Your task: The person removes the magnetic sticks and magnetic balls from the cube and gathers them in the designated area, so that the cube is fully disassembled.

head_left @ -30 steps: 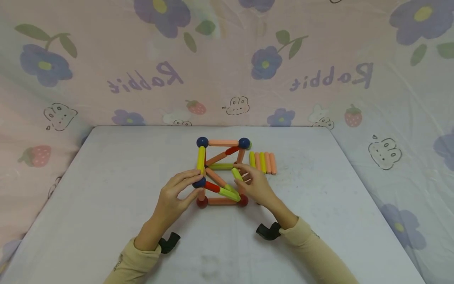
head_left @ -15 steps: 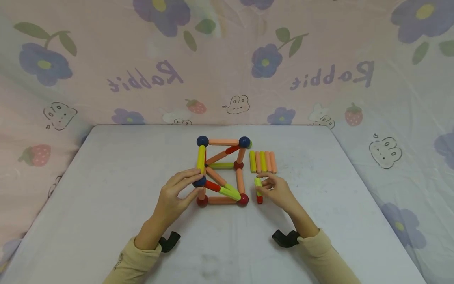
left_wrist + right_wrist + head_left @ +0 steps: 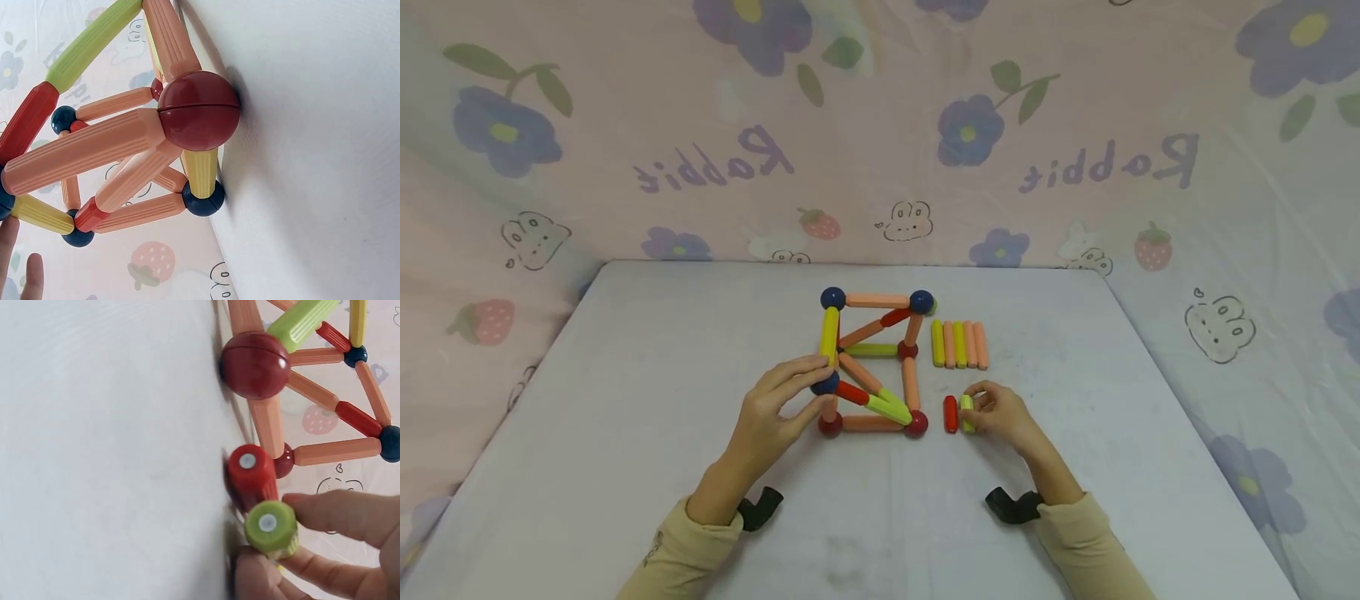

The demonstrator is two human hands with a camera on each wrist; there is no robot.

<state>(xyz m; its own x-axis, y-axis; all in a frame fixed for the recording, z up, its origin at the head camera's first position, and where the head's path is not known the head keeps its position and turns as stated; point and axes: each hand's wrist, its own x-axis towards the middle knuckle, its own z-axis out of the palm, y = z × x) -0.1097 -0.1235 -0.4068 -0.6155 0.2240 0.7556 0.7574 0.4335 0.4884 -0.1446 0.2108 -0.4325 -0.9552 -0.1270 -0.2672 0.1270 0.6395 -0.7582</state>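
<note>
A frame of magnetic sticks and balls (image 3: pixel 874 423) stands on the white table. At its near left upper corner, my left hand (image 3: pixel 778 408) holds a blue ball (image 3: pixel 825 384) between fingers and thumb; in the left wrist view two fingertips (image 3: pixel 34 272) show near that corner. To the right of the frame, my right hand (image 3: pixel 1006 414) pinches a short light green magnetic stick (image 3: pixel 270 526) low at the table. Just left of it lies a short red magnetic stick (image 3: pixel 951 414). Seen from the right wrist, the green stick's round end has a pale metal disc.
A row of several yellow and orange sticks (image 3: pixel 960 344) lies behind my right hand. A green ball (image 3: pixel 933 307) shows partly behind the frame's far right blue ball (image 3: pixel 921 302). A flowered curtain (image 3: pixel 880 125) hangs behind the table (image 3: pixel 625 375).
My right hand has carried the short green stick from the frame's right side rightward and down to beside the red stick. The left hand has stayed on the blue ball.
</note>
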